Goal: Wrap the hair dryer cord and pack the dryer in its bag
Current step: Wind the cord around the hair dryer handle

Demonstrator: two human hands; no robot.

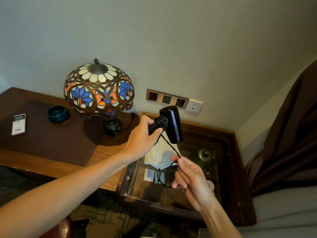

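Observation:
A black hair dryer (173,123) is held in the air above a glass-topped side table (228,169). My left hand (142,137) grips its handle, where several turns of the dark braided cord (161,121) are wound. From there the cord runs taut down and right to my right hand (190,174), which pinches it between thumb and fingers. A loose loop of cord hangs below that hand. A white cloth bag (160,156) lies on the glass top, under the dryer and partly hidden by the cord and my hands.
A stained-glass lamp (98,91) stands on the wooden desk (51,143) at left, with a dark ashtray (58,113) and a white remote (18,124). Wall sockets (167,98) sit behind the dryer. A brown curtain (288,134) hangs at right.

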